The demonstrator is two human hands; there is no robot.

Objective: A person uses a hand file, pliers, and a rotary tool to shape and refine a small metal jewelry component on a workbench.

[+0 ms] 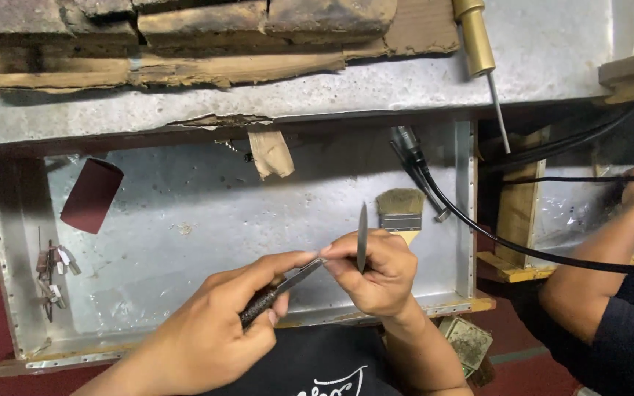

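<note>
Head view, looking down over a shallow metal tray (185, 220) set under a workbench edge. Both hands met above the tray's near rim, left hand (214, 334) low and toward the body, right hand (379, 271) just beyond it and slightly higher. Left fingers clenched around the dark knurled handle of a flat file (280, 287), long axis running diagonally up and rightward, tip reaching the right fingertips (332, 253). Right fingers pinched shut on a thin, leaf-shaped metal blade (362, 236), held upright, long axis near vertical, point upward, lower part hidden behind the fingers. File tip touching or nearly touching the blade's base at the pinch; exact contact not possible to tell. Blade thus lay just right of and above the file tip, nearer the right hand, with the left hand supplying the tool. Elsewhere in the tray: a paintbrush (400, 209) just behind the blade, a dark red roll of sandpaper (91, 194) at far left, small scraps beside the left wall. Another person's arm (596, 286) worked well apart at the right.
</note>
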